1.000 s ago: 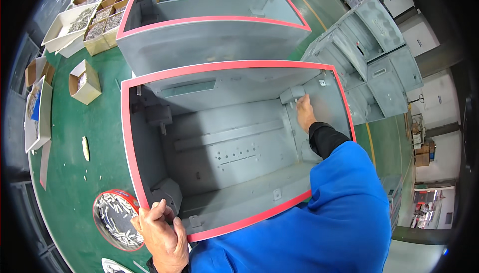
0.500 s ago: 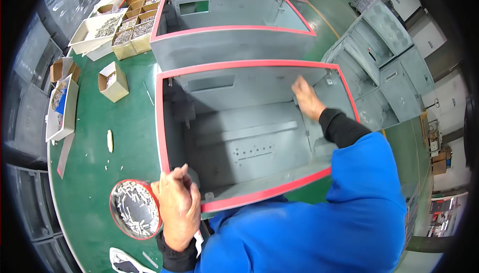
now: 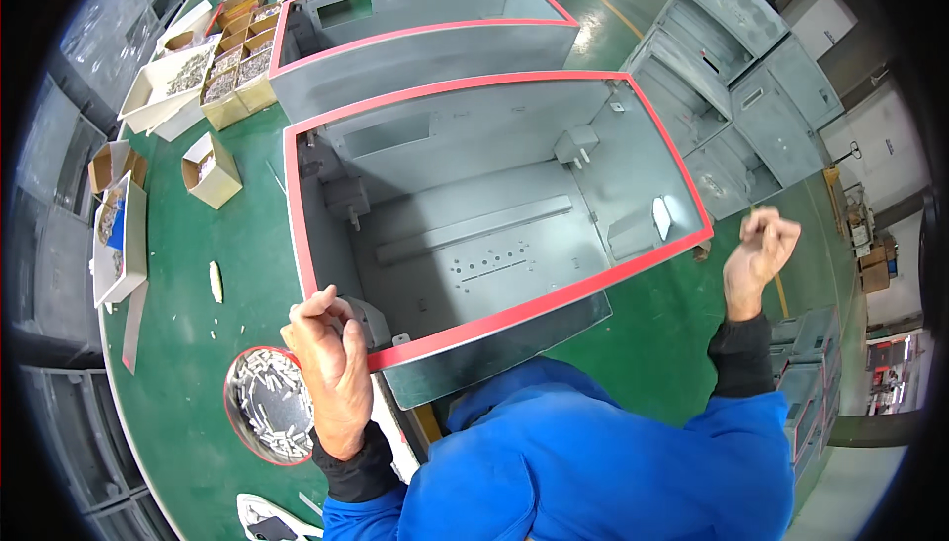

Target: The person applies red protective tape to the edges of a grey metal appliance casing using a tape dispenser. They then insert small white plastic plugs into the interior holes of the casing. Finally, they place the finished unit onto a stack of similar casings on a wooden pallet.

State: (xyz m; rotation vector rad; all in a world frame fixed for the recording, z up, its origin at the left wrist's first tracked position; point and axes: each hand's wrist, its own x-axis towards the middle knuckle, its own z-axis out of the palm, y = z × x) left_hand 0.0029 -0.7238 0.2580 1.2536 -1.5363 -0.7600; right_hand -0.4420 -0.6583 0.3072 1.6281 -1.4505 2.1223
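Observation:
A grey metal cabinet box (image 3: 465, 289) with a red strip around its open rim lies with its opening up before me. Inside are brackets with pale pins, a raised bar and a row of small holes. My left hand (image 3: 334, 378) is at its near left corner, fingers curled by the red rim; what they hold, if anything, is hidden. Off the cabinet's right side, my right hand (image 3: 756, 259) hangs in the air with its fingers bent together, their contents too small to make out. A round red-rimmed tub (image 3: 230, 408) of small white cylindrical pieces stands beside my left hand.
A second red-rimmed cabinet (image 3: 425, 62) stands behind the first. On the green table (image 3: 178, 353) are a small carton (image 3: 227, 183), white bins (image 3: 133, 279) and a divided box (image 3: 237, 96) of small parts. More grey cabinets (image 3: 751, 96) stand at the far right.
My right hand has come out of the cabinet and moved right, past its rim. The left hand stays at the near left corner. My view has shifted, showing more of the cabinet's front side.

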